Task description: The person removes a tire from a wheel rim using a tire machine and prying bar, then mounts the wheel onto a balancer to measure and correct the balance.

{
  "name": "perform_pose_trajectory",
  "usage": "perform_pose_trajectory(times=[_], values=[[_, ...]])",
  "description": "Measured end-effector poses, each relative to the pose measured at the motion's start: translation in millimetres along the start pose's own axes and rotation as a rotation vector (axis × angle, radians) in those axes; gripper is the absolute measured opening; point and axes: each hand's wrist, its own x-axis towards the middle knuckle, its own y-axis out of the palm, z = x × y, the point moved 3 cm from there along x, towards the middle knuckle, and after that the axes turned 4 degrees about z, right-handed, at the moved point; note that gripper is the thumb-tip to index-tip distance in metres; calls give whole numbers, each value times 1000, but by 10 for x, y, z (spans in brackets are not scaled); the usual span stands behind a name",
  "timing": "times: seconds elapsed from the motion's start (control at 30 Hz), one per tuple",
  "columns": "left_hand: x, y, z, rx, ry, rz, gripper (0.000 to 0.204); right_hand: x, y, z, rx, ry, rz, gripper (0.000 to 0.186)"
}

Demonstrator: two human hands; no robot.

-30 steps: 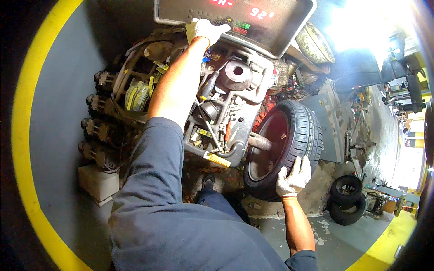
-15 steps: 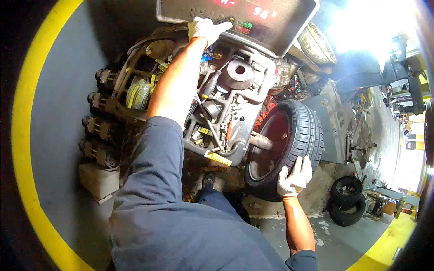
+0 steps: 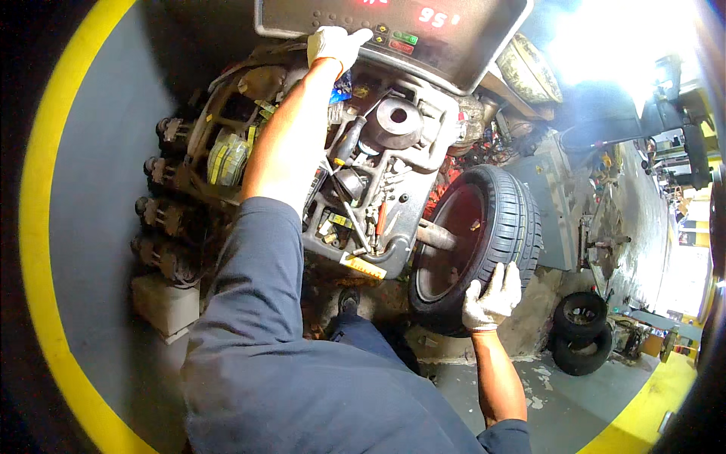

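Note:
My left hand (image 3: 336,47), in a white glove, is at the lower edge of the dark control panel (image 3: 423,30). Its fingers look curled in, holding nothing visible, and the thumb points right along the row of buttons. My right hand (image 3: 490,299), also gloved, lies against the tread of the wheel's tyre (image 3: 508,219) with its fingers stretched out. The wheel stands upright on a metal shaft (image 3: 437,236) coming from the machine. Red lit digits (image 3: 439,18) show on the panel, near a green and a red button.
Between my arms sits a grey tool tray (image 3: 412,200) holding a black cone (image 3: 396,121), a screwdriver (image 3: 349,142) and small weights. Several dark clamp-like parts (image 3: 160,212) line the left side. Two loose tyres (image 3: 581,318) lie on the floor at right.
My left hand has shifted slightly left and down along the panel, and the red digits read differently. The right hand stays on the tyre.

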Motion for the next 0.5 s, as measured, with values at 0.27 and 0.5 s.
perform_pose_trajectory(times=[0.27, 0.5], values=[[-3, 147, 84, -58, 100, -163, 75, 18, -8, -6, 8, 0, -7, 65], [-163, 14, -132, 47, -18, -88, 95, -6, 46, -14, -15, -19, -49, 66]])
